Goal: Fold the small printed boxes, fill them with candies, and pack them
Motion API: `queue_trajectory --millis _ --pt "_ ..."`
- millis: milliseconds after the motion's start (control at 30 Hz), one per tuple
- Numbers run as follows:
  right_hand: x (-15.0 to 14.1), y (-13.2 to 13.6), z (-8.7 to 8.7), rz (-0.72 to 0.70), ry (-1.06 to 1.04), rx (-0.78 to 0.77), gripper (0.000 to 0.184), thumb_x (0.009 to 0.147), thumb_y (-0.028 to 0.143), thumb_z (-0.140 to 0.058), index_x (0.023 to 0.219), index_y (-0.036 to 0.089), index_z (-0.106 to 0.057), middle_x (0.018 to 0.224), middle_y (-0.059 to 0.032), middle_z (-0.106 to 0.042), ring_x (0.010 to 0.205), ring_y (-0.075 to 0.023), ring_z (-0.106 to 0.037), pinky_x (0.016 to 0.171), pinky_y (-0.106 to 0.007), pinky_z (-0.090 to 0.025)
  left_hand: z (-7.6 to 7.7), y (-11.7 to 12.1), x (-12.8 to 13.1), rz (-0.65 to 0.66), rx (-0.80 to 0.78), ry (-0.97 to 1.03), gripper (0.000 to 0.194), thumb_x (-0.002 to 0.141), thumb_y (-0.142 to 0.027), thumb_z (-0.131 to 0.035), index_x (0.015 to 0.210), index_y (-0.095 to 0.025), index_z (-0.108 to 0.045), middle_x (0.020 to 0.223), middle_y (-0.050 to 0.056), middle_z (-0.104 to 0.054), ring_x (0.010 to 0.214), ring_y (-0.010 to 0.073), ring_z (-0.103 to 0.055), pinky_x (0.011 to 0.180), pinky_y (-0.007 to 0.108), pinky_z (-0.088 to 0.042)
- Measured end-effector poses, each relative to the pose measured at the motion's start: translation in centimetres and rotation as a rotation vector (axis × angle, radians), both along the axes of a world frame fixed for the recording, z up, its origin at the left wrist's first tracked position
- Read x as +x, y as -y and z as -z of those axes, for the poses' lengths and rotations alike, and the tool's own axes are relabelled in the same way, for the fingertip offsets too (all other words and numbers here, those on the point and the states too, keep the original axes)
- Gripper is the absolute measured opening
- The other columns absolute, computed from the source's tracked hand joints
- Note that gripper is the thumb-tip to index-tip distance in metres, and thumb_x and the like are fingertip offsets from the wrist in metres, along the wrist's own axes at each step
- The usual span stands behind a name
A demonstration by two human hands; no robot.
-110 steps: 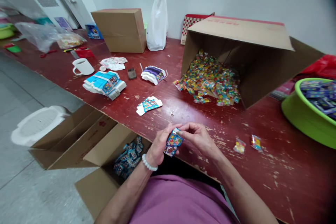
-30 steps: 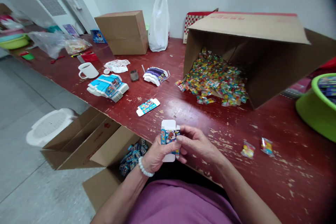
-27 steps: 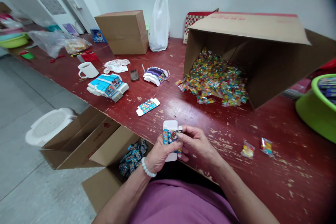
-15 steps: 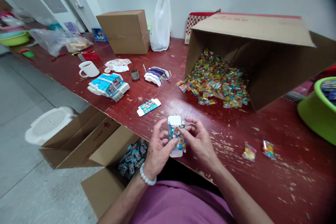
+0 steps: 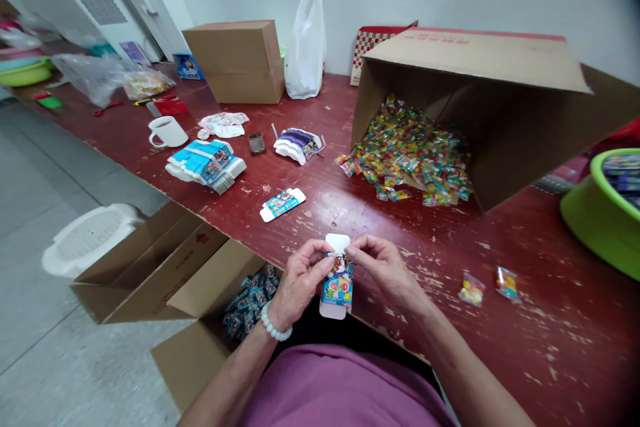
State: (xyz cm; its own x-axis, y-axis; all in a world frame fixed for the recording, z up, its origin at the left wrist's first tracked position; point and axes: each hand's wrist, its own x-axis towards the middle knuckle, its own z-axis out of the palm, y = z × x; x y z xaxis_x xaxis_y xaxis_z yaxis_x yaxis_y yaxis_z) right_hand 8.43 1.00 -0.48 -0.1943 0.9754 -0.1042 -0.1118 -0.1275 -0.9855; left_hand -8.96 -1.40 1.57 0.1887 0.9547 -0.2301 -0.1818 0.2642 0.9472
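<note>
Over the table's front edge, a small blue printed candy box (image 5: 337, 288) is held upright between my two hands. Its white end flaps stick out at top and bottom. My left hand (image 5: 301, 283), with a pale bead bracelet on the wrist, pinches the box's upper left side. My right hand (image 5: 383, 267) pinches its upper right corner by the top flap. A flat blue box (image 5: 283, 203) lies on the table just beyond my hands. Two wrapped candy packets, one nearer (image 5: 471, 289) and one farther right (image 5: 507, 282), rest right of my right hand.
A large carton (image 5: 520, 140) lies on its side, spilling wrapped candies (image 5: 415, 153). Blue flat boxes (image 5: 206, 163) are stacked by a white mug (image 5: 168, 132). Below the edge, an open carton (image 5: 210, 280) holds filled blue boxes (image 5: 251, 300). A green basin (image 5: 595, 227) stands at right.
Both hands have brought the box slightly lower and nearer my body. My fingers have moved from its middle and lower part up to the top end by the flap.
</note>
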Motion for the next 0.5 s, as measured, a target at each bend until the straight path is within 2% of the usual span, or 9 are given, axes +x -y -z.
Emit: queue_trajectory --millis 133,333,433,500 --pt "0.11 -0.15 -0.37 -0.002 -0.004 -0.043 0.026 0.074 0.041 -0.078 0.073 0.018 -0.066 0.070 0.0007 -0.065 0.065 -0.0140 -0.053 0.064 -0.027 -0.042 -0.05 -0.11 -0.21 0.057 -0.007 0.010 0.024 0.083 -0.036 -0.069 0.091 -0.018 -0.057 0.074 -0.002 -0.060 0.063 0.0086 -0.053 0.058 0.018 -0.044" --pt "0.87 -0.06 -0.21 -0.098 0.168 0.055 0.026 0.082 0.042 -0.071 0.074 0.017 -0.068 0.070 0.0008 -0.064 0.065 -0.0135 -0.053 0.064 -0.027 -0.041 0.09 -0.03 -0.38 0.092 -0.007 0.014 0.026 0.084 -0.038 -0.069 0.093 -0.017 -0.056 0.074 -0.002 -0.059 0.063 0.0084 -0.052 0.058 0.019 -0.042" --pt "0.80 0.01 0.00 -0.075 0.111 0.031 0.025 0.079 0.040 -0.073 0.073 0.017 -0.065 0.070 0.0011 -0.063 0.065 -0.0130 -0.054 0.064 -0.026 -0.041 0.01 0.01 -0.18 0.095 -0.002 -0.015 0.025 0.085 -0.038 -0.068 0.092 -0.017 -0.056 0.074 -0.003 -0.059 0.063 0.0080 -0.051 0.060 0.019 -0.042" --pt "0.57 0.02 -0.02 -0.020 0.000 0.010 0.023 0.075 0.038 -0.078 0.084 0.019 -0.066 0.073 0.0021 -0.064 0.067 -0.0133 -0.056 0.066 -0.026 -0.044 -0.11 -0.05 -0.03 0.095 0.007 -0.040 0.024 0.085 -0.037 -0.068 0.093 -0.017 -0.057 0.075 -0.003 -0.059 0.064 0.0075 -0.051 0.061 0.019 -0.043"
